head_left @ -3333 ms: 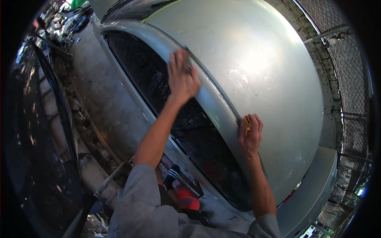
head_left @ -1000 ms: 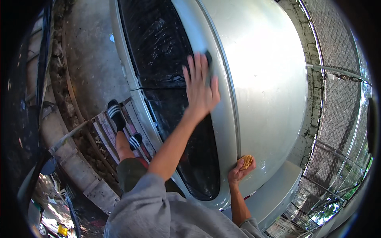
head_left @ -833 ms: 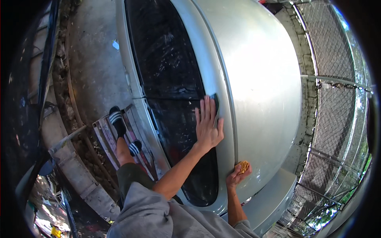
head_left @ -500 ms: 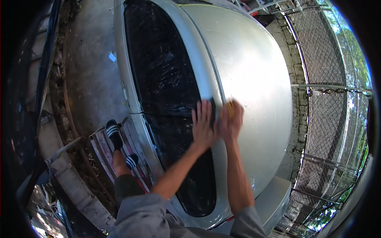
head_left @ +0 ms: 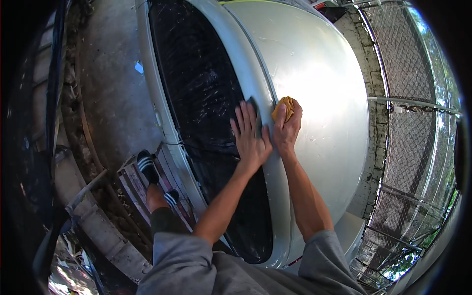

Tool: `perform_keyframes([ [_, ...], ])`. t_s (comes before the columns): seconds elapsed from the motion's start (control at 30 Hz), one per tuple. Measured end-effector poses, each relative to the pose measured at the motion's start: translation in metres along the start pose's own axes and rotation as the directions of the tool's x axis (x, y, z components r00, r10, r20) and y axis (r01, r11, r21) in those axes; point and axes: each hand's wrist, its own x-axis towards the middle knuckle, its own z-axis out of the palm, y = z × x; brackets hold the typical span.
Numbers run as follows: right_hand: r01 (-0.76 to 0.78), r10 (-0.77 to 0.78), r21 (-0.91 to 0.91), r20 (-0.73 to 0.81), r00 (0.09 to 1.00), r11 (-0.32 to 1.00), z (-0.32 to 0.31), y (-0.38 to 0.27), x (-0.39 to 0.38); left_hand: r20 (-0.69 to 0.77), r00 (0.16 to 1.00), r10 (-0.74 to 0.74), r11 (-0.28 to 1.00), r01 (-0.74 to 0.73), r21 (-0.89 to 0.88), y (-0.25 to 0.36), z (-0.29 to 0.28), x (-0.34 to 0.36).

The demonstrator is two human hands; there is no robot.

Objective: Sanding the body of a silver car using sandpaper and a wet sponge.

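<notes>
My left hand (head_left: 250,142) lies flat with fingers spread, over the upper edge of the black-covered side windows (head_left: 196,78) of a silver car. Its thumb points toward my right hand. On the roof (head_left: 319,147), just right of the long roof groove (head_left: 263,64), my right hand (head_left: 287,129) grips a crumpled yellow-brown cloth (head_left: 283,109), which bulges out past the fingers. The cloth touches the roof beside the groove. Bright light glares off the roof ahead of it.
My feet in dark striped slides (head_left: 147,167) stand on a slatted wooden bench (head_left: 135,189) at the car's left side. A concrete floor (head_left: 113,73) lies beyond it, with a small pale blue scrap (head_left: 139,67). Along the right run a block wall (head_left: 377,123) and a chain-link fence (head_left: 408,73).
Both hands have moved forward along the car's roof edge, the left also slightly leftward. They have drawn apart from each other. The cloth, blurred before, now shows clearly.
</notes>
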Motion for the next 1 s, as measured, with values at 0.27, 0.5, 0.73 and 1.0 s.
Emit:
perform_keyframes([
  [0.27,0.004,-0.001,-0.062,0.044,0.999,0.998,-0.004,-0.008,-0.001,-0.154,0.985,0.082,0.995,-0.073,0.061,-0.013,-0.013,0.105],
  [0.5,0.02,-0.011,-0.103,0.08,0.997,0.994,0.001,-0.02,-0.006,-0.224,0.969,0.104,0.989,-0.076,0.131,-0.037,-0.048,0.215],
  [0.73,0.058,-0.046,-0.144,0.085,0.995,0.988,-0.006,-0.016,-0.009,-0.169,0.983,0.064,0.998,-0.061,0.019,-0.059,-0.049,0.266],
  [1.0,-0.044,0.058,-0.146,0.088,0.994,0.988,-0.01,-0.022,-0.016,-0.067,0.978,0.197,0.98,-0.194,0.04,-0.081,-0.071,0.331],
])
